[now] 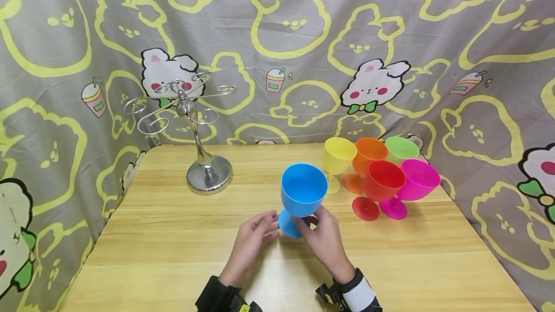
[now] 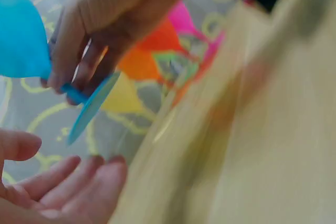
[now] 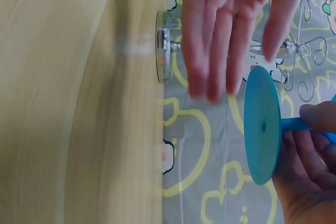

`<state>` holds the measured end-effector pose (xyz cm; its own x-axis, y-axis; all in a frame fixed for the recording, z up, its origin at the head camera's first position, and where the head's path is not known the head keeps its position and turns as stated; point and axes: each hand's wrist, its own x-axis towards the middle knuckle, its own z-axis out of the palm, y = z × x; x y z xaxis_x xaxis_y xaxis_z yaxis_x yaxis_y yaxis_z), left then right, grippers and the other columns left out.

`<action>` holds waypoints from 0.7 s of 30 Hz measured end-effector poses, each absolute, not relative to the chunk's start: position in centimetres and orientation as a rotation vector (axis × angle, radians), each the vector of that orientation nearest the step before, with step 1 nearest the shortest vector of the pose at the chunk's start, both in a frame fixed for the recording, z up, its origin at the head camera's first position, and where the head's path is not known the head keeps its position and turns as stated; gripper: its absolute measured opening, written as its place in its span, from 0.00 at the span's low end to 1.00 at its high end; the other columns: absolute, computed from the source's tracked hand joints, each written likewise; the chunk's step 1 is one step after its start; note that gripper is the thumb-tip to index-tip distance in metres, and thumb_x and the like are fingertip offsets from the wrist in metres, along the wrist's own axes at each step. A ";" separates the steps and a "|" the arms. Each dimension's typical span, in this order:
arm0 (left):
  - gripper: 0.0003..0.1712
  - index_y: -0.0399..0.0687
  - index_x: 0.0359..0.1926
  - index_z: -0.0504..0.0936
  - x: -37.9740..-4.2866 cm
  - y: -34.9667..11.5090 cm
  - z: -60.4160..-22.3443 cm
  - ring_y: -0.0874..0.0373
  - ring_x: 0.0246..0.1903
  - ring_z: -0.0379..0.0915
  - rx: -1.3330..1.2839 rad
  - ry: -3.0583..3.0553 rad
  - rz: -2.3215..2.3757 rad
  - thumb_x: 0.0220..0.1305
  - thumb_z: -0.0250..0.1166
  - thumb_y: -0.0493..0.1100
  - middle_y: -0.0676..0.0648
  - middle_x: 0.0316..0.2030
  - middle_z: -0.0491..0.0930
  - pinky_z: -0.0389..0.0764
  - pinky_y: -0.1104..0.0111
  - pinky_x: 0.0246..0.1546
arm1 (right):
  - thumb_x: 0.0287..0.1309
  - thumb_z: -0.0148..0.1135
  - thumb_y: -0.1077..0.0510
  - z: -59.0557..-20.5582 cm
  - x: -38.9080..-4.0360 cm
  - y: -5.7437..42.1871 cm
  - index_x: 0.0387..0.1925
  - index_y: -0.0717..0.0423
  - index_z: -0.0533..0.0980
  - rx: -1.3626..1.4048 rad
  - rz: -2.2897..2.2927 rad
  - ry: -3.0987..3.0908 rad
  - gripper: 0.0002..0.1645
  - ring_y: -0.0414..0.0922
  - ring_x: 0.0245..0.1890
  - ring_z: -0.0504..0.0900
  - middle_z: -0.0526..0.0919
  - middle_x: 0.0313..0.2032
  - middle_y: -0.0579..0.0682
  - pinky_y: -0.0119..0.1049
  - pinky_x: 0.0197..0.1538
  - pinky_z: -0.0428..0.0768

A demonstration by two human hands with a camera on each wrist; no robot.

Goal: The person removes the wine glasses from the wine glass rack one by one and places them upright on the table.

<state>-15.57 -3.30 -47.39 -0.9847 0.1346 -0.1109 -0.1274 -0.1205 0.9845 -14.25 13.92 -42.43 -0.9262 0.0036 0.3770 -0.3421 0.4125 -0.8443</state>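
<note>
My right hand (image 1: 323, 235) pinches the stem of a blue plastic goblet (image 1: 304, 189) between thumb and fingers. In the right wrist view the goblet's round foot (image 3: 261, 127) is lifted off the tabletop, its underside showing. My left hand (image 1: 256, 235) is beside the foot, fingers extended and holding nothing. The left wrist view shows the left fingers (image 2: 79, 187) spread, palm up, a small gap from the foot's edge. Nearest to the right hand stand a red goblet (image 1: 385, 182) and a yellow goblet (image 1: 339, 155).
An orange goblet (image 1: 370, 155), a green goblet (image 1: 402, 148) and a magenta goblet (image 1: 418, 179) are grouped at the back right of the wooden table (image 1: 151, 244). A chrome stand (image 1: 209, 175) with curled wire arms rises at the back left. Patterned cloth (image 1: 299, 105) hangs behind.
</note>
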 end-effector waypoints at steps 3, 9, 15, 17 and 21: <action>0.24 0.50 0.55 0.74 -15.7 -4.2 -46.5 0.52 0.48 0.74 0.007 2.579 1.892 0.62 0.57 0.56 0.47 0.52 0.75 0.76 0.58 0.47 | 0.47 0.67 0.66 -43.8 -15.3 14.8 0.48 0.57 0.73 0.285 1.536 -2.344 0.23 0.52 0.43 0.81 0.80 0.45 0.54 0.49 0.39 0.81; 0.32 0.51 0.60 0.70 -15.9 -6.1 -45.4 0.49 0.59 0.61 0.052 3.231 1.200 0.59 0.57 0.61 0.45 0.60 0.67 0.71 0.48 0.51 | 0.48 0.69 0.60 -46.5 -17.1 17.0 0.48 0.54 0.73 0.212 1.512 -2.362 0.23 0.50 0.42 0.81 0.80 0.46 0.51 0.44 0.39 0.82; 0.36 0.49 0.63 0.67 -15.7 -7.0 -45.0 0.48 0.61 0.57 0.150 3.358 0.972 0.58 0.55 0.63 0.43 0.62 0.64 0.68 0.49 0.54 | 0.48 0.68 0.61 -47.6 -17.9 18.9 0.49 0.59 0.70 0.121 1.445 -2.437 0.26 0.55 0.44 0.80 0.79 0.46 0.56 0.48 0.42 0.80; 0.37 0.49 0.63 0.66 -15.6 -7.0 -44.9 0.47 0.61 0.56 0.176 3.371 0.945 0.59 0.54 0.63 0.42 0.62 0.63 0.67 0.49 0.55 | 0.48 0.67 0.62 -48.0 -18.2 19.5 0.50 0.60 0.69 0.112 1.398 -2.470 0.26 0.57 0.46 0.79 0.78 0.47 0.58 0.52 0.44 0.79; 0.36 0.48 0.63 0.67 -15.6 -7.1 -45.1 0.46 0.62 0.56 0.198 3.361 0.938 0.59 0.53 0.64 0.42 0.62 0.62 0.66 0.48 0.56 | 0.47 0.67 0.64 -48.8 -18.9 20.7 0.51 0.63 0.68 0.086 1.353 -2.539 0.28 0.58 0.48 0.77 0.78 0.48 0.60 0.56 0.49 0.75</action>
<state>-15.57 -7.06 -45.08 -0.9319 0.0127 0.3626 0.1986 0.8541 0.4806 -18.86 20.74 -48.81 -0.9637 0.0704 0.2577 -0.1746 0.5639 -0.8071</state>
